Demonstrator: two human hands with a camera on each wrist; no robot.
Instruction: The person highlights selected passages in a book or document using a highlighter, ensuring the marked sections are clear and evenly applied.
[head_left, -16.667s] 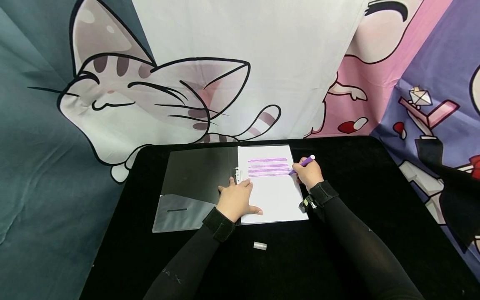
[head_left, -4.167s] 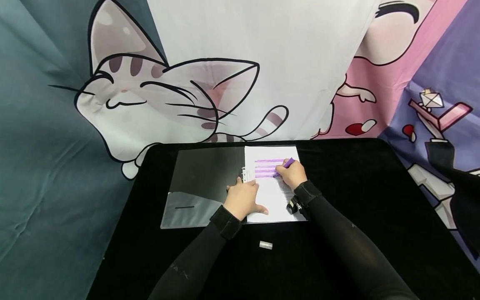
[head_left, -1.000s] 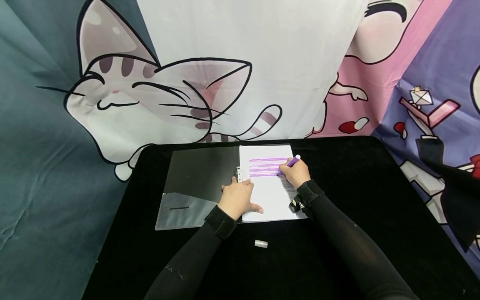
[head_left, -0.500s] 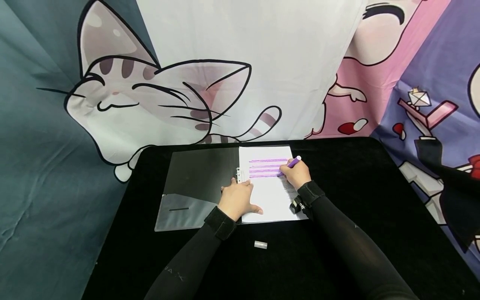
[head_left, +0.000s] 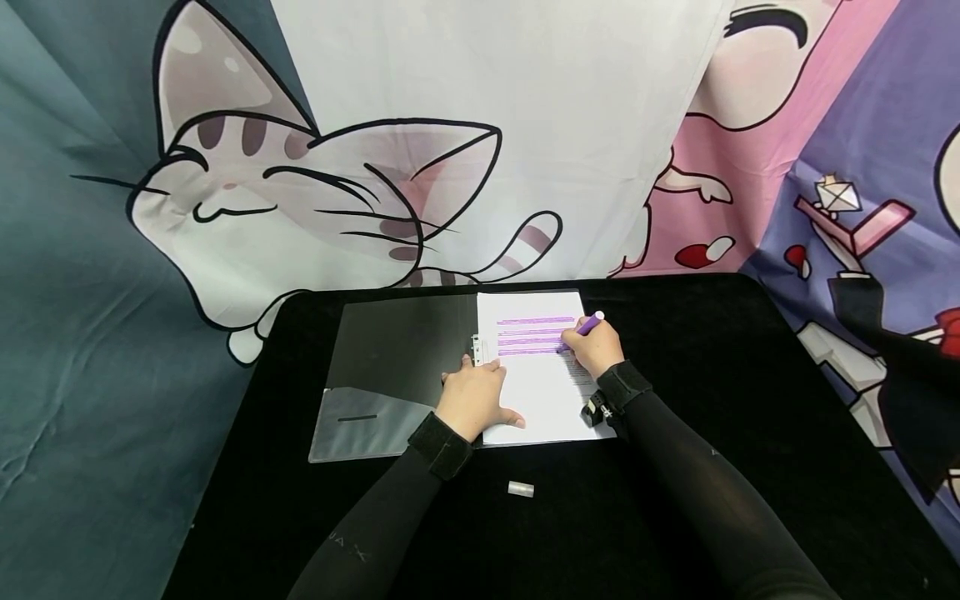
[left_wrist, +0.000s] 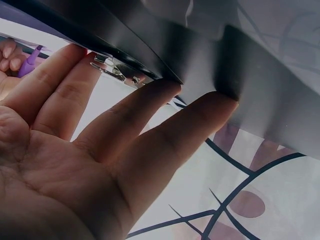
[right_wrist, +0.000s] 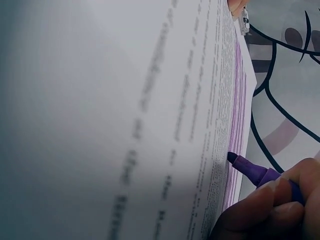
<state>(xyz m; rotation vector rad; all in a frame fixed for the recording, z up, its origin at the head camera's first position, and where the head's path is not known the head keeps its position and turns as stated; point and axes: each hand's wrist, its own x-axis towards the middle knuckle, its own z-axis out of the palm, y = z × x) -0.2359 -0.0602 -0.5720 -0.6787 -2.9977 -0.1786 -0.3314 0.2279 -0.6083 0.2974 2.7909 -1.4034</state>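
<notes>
My right hand (head_left: 597, 346) pinches a purple highlighter (head_left: 592, 322), white end up. Its dark chisel tip (right_wrist: 232, 157) is at the printed page (head_left: 536, 400), by the lowest of several purple highlighted lines (head_left: 536, 342). With fingers spread, my left hand (head_left: 472, 400) rests on the page's lower left and the folder's spine. In the left wrist view, the fingertips (left_wrist: 227, 102) reach toward the dark folder cover, near the metal clip (left_wrist: 112, 67). The open black folder (head_left: 408, 333) carries the page on its right side. The right hand hides part of the text.
A small whitish cylinder (head_left: 521, 489), perhaps a cap, lies on the black tablecloth (head_left: 570, 533) in front of the folder. A clear pocket (head_left: 367, 425) covers the lower left of the folder. Behind the table hangs a cartoon-printed curtain (head_left: 600, 125).
Compared with 16.7 seconds ago, my right hand is farther left over the page. Since 4.2 seconds ago it has shifted slightly right along the lowest line. My left hand stays in place.
</notes>
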